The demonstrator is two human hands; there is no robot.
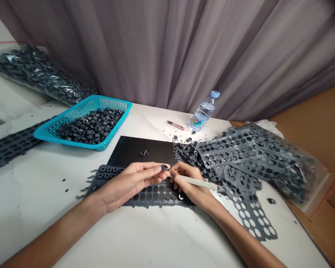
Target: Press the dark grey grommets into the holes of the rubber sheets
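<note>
Between the thumb and fingers of my left hand (pixel 136 182) is a small dark rubber ring (pixel 164 168). My right hand (pixel 187 180) grips a pale pen-like tool (pixel 202 183) like a pencil, its tip end turned toward the ring; whether the tip touches it I cannot tell. Under both hands lies a dark perforated rubber sheet (pixel 150 196), with rings still seated at its left end and round holes elsewhere. It rests partly on a black board (pixel 134 149), where two loose rings (pixel 144 152) sit behind my hands.
A blue basket (pixel 100 146) of rubber rings stands left, a bag of rings (pixel 39 72) behind it. Loose rings (pixel 188 152), punched sheets (pixel 229 156) and a plastic bag (pixel 301 182) crowd the right. Snips (pixel 175 125) and a water bottle (pixel 203 113) are at the back.
</note>
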